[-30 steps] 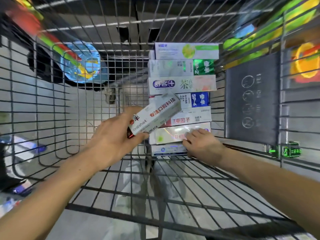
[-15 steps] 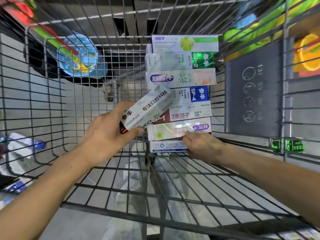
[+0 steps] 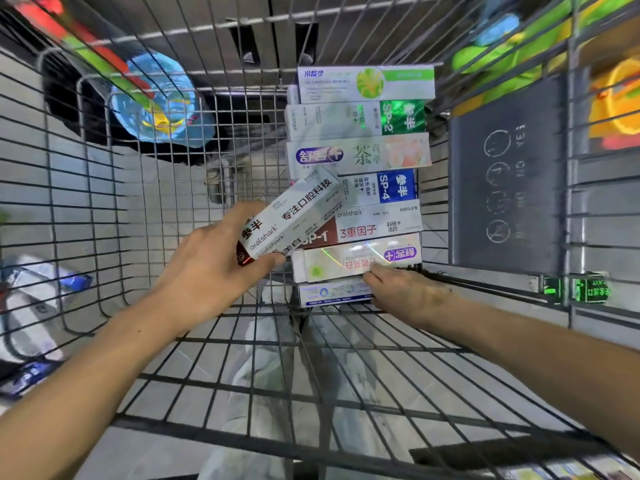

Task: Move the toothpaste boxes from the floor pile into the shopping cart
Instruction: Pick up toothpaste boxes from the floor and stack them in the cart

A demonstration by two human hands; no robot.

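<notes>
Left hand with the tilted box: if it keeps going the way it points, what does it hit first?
Most likely the row of toothpaste boxes: the tilted box in the left hand already overlaps the SP-1 box. Depth is unclear, so contact may already exist.

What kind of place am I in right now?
Probably a shop, or a mock-up of one. You're reaching into a wire shopping cart where boxed toothpaste is stacked, your left hand holds another box, and colourful goods blur past the mesh.
</notes>
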